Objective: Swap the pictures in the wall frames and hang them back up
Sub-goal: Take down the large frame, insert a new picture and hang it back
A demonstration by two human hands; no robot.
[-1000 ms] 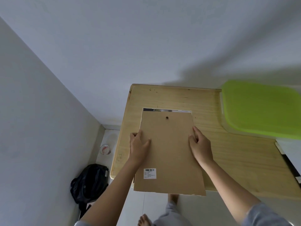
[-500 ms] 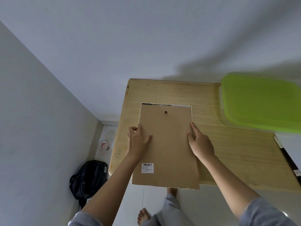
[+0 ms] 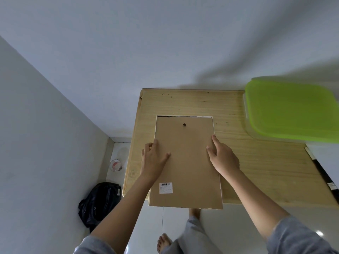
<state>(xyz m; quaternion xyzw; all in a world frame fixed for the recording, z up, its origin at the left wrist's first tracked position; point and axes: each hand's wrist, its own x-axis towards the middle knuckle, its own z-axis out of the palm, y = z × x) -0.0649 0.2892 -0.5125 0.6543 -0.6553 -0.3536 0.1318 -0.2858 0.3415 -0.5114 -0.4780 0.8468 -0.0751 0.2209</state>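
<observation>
The frame back (image 3: 185, 162) lies on the counter (image 3: 266, 171), its 6 o'clock edge overhanging. The left hand (image 3: 153, 160) and right hand (image 3: 223, 158) each grasp a side edge. Bare wood lies toward 3 o'clock, and a green lid (image 3: 293, 110) sits at 2 o'clock.

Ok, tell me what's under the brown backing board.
A thin white edge peeks out along the far and right sides of the backing board, which lies on the wooden table. Whether it is frame or picture is hidden.
</observation>
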